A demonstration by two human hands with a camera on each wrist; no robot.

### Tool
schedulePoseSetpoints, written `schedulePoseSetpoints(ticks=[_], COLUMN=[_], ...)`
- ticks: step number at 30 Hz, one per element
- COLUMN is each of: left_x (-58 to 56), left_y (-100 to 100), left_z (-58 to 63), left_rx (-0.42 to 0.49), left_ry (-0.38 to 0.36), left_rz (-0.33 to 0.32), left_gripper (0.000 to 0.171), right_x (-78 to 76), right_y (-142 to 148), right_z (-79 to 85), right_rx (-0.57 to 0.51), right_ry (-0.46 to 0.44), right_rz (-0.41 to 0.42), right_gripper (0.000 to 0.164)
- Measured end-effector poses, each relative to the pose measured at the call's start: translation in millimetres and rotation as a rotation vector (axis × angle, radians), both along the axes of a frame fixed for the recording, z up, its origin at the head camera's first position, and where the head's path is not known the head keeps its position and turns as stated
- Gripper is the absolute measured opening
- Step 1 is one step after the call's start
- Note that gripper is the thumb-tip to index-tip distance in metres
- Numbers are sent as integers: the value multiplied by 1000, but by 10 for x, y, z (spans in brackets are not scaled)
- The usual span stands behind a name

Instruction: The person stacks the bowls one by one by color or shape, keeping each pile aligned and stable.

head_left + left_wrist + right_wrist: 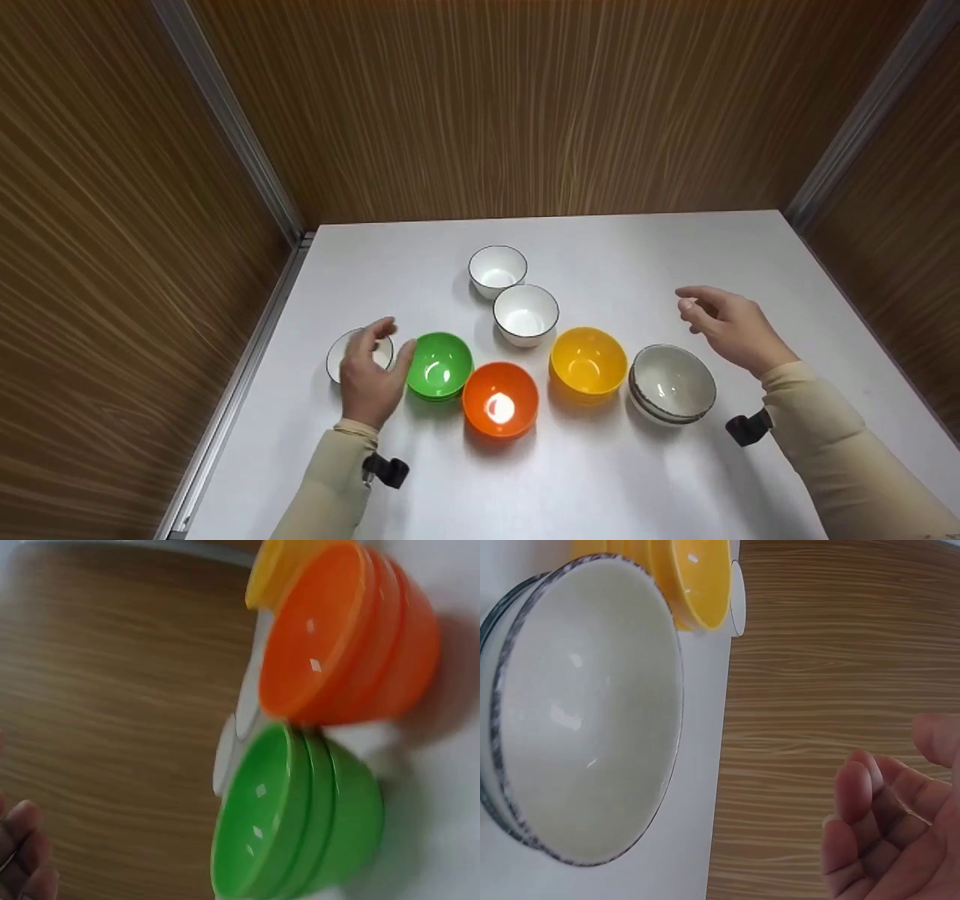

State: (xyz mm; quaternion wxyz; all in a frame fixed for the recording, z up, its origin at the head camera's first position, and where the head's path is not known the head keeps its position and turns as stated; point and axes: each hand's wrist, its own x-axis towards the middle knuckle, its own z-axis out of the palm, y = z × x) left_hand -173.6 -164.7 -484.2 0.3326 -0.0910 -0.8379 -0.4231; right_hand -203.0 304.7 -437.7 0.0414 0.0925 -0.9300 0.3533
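My left hand (373,382) hovers with bent, spread fingers and nothing in its grasp, partly covering a white dark-rimmed bowl (339,352) at the left. Just right of that hand stands a stack of green bowls (330,817). A stack of orange bowls (375,652) sits beside the green one. On the other side, my right hand (731,326) is held up over the table with loosely bent fingers, holding nothing. Nearest to it is a stack of grey-white bowls (592,712) with speckled dark rims. Yellow bowls (589,364) are stacked left of these.
Two more white bowls with dark rims, a front one (525,315) and a back one (497,271), stand close together behind the coloured stacks. The white table (637,262) is enclosed by wood-grain panels (525,112) at the back and both sides.
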Motion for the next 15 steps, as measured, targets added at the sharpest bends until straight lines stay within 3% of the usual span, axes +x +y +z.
schedulePoseSetpoints(ticks=[4, 7, 11, 15], left_x=[-79, -101, -97, -83], left_y=[-390, -567, -643, -617], left_z=[-239, -452, -722, -948], left_rx=[-70, -73, -19, 98], left_ry=[-2, -63, -212, -328], left_rz=[215, 308, 356, 349], left_gripper=[56, 73, 99, 113], right_x=[-47, -71, -95, -121], right_y=[-85, -119, -159, -222], right_z=[37, 52, 59, 68], right_rx=[-23, -40, -50, -66], right_ry=[-45, -69, -89, -114], right_rz=[25, 32, 28, 31], right_gripper=[47, 48, 46, 44])
